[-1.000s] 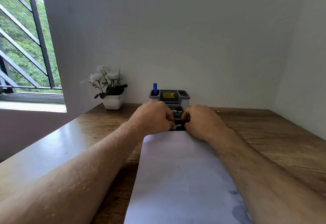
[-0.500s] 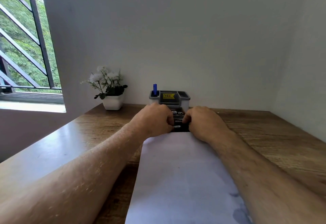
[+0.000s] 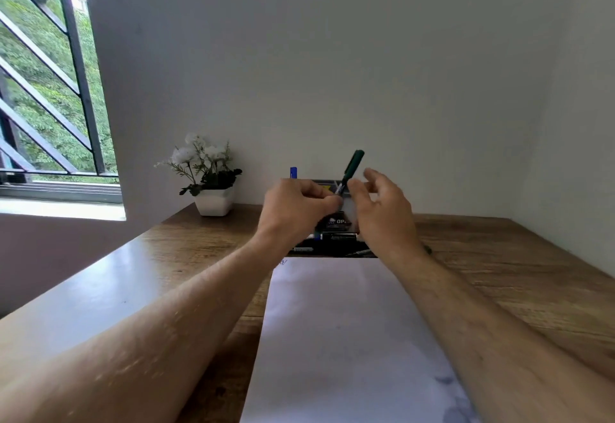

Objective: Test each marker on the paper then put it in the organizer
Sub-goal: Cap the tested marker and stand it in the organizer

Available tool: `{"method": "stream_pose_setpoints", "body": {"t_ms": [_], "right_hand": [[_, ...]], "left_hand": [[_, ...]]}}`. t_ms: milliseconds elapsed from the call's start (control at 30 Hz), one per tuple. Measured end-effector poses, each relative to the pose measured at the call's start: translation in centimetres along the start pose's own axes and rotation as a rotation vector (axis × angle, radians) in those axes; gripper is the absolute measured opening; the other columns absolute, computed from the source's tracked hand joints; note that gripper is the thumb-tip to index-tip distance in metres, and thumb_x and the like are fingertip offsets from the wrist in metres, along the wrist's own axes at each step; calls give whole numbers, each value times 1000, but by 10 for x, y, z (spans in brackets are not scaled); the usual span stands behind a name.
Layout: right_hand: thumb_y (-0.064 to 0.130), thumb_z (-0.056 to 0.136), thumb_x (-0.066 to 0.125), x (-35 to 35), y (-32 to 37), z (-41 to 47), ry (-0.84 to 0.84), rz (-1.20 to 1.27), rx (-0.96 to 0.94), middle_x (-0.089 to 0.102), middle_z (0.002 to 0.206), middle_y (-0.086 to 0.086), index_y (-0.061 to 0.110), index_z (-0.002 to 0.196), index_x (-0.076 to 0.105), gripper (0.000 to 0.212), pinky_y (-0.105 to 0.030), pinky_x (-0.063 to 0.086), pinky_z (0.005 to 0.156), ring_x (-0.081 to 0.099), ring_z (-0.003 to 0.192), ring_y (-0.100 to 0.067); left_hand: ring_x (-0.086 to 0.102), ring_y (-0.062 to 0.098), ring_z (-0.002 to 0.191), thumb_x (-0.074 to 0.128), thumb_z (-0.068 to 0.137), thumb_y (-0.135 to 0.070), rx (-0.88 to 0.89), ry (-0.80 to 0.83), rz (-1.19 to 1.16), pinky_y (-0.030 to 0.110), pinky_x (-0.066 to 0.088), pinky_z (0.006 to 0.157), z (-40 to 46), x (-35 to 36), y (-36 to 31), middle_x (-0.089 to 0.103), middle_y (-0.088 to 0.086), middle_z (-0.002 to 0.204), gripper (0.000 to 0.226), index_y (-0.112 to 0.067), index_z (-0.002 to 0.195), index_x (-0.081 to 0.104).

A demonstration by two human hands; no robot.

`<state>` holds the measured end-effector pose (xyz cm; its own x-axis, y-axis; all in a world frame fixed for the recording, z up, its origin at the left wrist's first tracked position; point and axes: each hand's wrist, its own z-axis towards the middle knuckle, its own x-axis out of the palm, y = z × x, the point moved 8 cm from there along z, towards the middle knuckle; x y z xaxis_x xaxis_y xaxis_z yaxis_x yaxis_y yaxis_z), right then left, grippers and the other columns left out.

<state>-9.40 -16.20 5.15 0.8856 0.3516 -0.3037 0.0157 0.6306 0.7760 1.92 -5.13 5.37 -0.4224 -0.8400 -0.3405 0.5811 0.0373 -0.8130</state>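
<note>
Green marker (image 3: 352, 169): slim, round, matte plastic barrel, dark green cap end up, tilted up and to the right, raised above the table in front of the organizer. Lower end with white label pinched at the fingers (image 3: 334, 201) of the left hand (image 3: 296, 213), which curl round it. Right hand (image 3: 382, 213) just beside the barrel on its right, thumb near or touching it, contact hard to tell; other fingers spread loose and relaxed, gripping nothing clearly.

Grey plastic organizer (image 3: 324, 184) behind the hands by the wall, boxy, mostly hidden; blue marker (image 3: 293, 172) standing upright in its left compartment. Black marker pack (image 3: 336, 233) lying flat below the hands, glossy, white print on it, a few dark markers lying at its front edge, too blurred to count.

White paper (image 3: 349, 339), smooth long sheet, lying on the table from the pack toward the camera; faint scribble at its far left corner, grey smudges at near right.

Wooden table (image 3: 499, 273), brown grain, shiny glare on left side. White square pot of white flowers (image 3: 208, 176) at the back left by the wall. Barred window (image 3: 46, 73) on left, green leaves outside.
</note>
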Motion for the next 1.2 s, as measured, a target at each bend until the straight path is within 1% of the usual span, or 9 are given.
{"method": "stream_pose_setpoints", "body": {"t_ms": [100,233,333,433,500,600,967,1100,1200], "right_hand": [[42,101,47,2,3,-1,29,147,38,67,80,4,20,97,68,31,-37,56,72,65,73,-15],[36,105,41,-4,3,0,-37,234,71,70,80,2,21,99,71,34,-35,56,75,68,81,-16],[28,106,38,1,0,0,35,432,158,59,67,2,21,100,71,34,-31,49,51,56,59,-17],[24,106,37,14,2,-6,218,588,226,50,61,1,15,106,68,33,-23,31,40,38,48,-12],[24,105,40,21,5,-11,297,571,237,51,61,-1,10,100,66,30,-21,27,39,36,45,-11],[24,102,47,30,6,-17,379,542,250,50,63,-3,11,83,61,27,-21,24,40,35,45,-11],[27,103,47,35,6,-21,423,325,200,39,57,1,13,70,53,37,-22,25,39,32,41,-9],[37,103,46,34,10,-16,339,117,38,39,49,8,10,71,59,44,-28,28,46,34,40,-5],[40,103,46,31,15,-14,281,45,-45,41,38,14,18,65,59,45,-20,30,45,38,36,-3]], "left_hand": [[74,17,69,77,84,-21,-118,188,-303,31,61,64,-10,24,-1,75,6,75,15,-7,86,75],[70,16,65,79,77,-32,-120,248,-375,28,59,62,-13,31,-3,73,6,72,28,-5,84,72],[58,12,51,75,81,-40,-51,72,-375,25,54,53,-4,13,-1,63,0,57,32,-9,77,67],[62,8,61,64,93,-32,-12,22,-569,22,52,56,3,3,-3,67,-4,65,24,-9,93,72],[69,10,76,57,98,-26,2,87,-669,23,54,65,6,6,-4,74,-3,81,23,-11,105,72],[69,15,74,50,102,-21,-2,180,-762,26,55,66,3,13,-4,75,5,91,26,-8,110,70],[70,18,79,54,98,-17,-58,194,-925,29,60,69,8,10,0,72,9,92,21,-4,102,69],[69,18,74,54,99,-18,-67,167,-931,27,58,60,10,9,3,71,9,89,21,-3,102,68],[66,19,70,54,98,-19,-57,154,-939,27,55,53,11,7,3,71,9,89,23,-2,104,67]]}}
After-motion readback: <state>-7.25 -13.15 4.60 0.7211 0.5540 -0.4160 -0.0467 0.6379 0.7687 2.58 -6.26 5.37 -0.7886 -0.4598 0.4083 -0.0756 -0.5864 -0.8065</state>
